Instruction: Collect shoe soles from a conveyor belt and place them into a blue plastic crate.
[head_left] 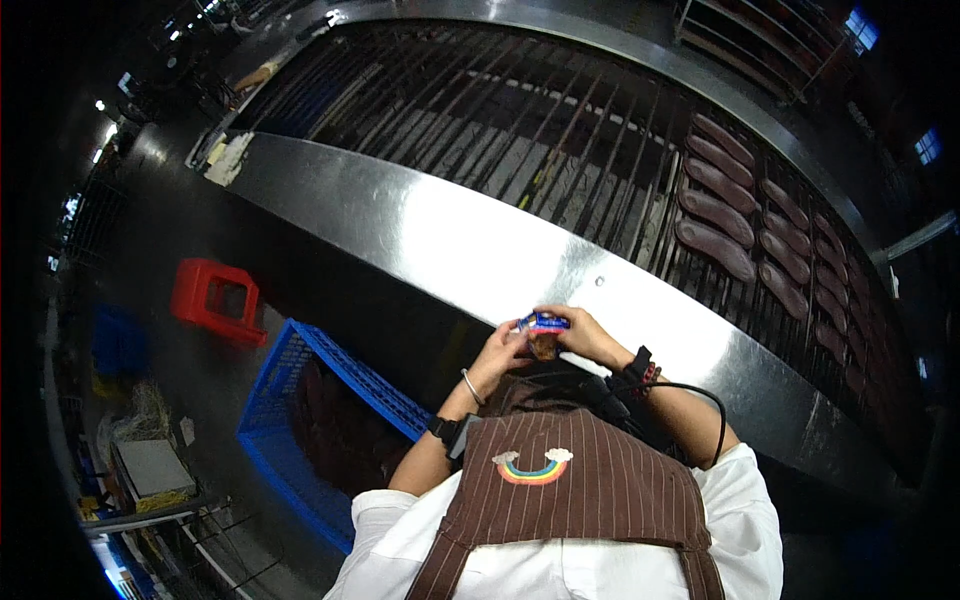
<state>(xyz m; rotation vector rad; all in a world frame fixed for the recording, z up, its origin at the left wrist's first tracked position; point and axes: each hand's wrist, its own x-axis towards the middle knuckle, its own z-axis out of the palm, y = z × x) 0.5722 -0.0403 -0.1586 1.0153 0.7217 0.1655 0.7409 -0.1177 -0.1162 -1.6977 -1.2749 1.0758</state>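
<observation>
Fingers of our left hand (500,350) and right hand (585,335) pinch a small blue packet (543,322) at the frame centre, its long axis lying left to right. Below it we see a brown piece (544,347). Behind runs a steel ledge (420,225) with a conveyor rack (560,130); a blue crate (300,420) and a red stool (215,300) stand at the left.

A wide curved stainless-steel ledge (480,250) is seen running from the far left to the near right. Beyond it, a conveyor of dark metal rods (520,130) is laid out, and rows of dark brown elongated pieces (750,220) are carried on its right part. A blue plastic lattice crate (300,440) is set on the floor at the near left, with a red plastic stool (215,300) farther left.
</observation>
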